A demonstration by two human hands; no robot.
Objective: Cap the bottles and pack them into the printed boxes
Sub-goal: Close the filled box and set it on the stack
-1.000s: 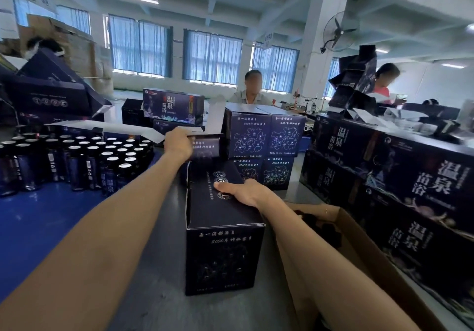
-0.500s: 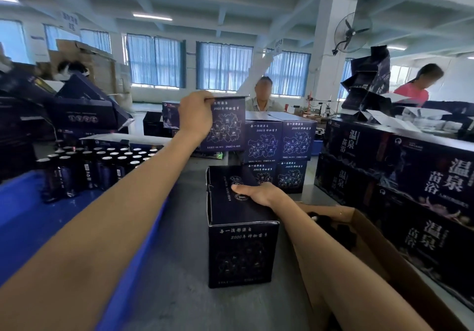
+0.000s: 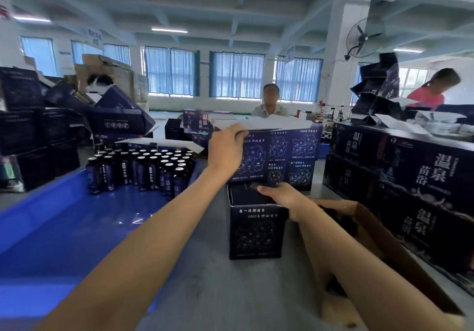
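left hand (image 3: 225,152) around boxy carton (image 3: 256,161)

A single head-worn wide-angle camera supplies the only view. It faces forward and slightly down along the grey table (image 3: 205,287). Both forearms enter from the bottom edge. The left hand (image 3: 225,155), gripping the raised box (image 3: 256,161), and the right hand (image 3: 284,198), on the near box (image 3: 256,233), sit near frame centre at arm's reach. The upper half takes in the far windows (image 3: 236,75) and the ceiling (image 3: 230,2). Vertical lines lean near the edges, as at the pillar (image 3: 343,56).
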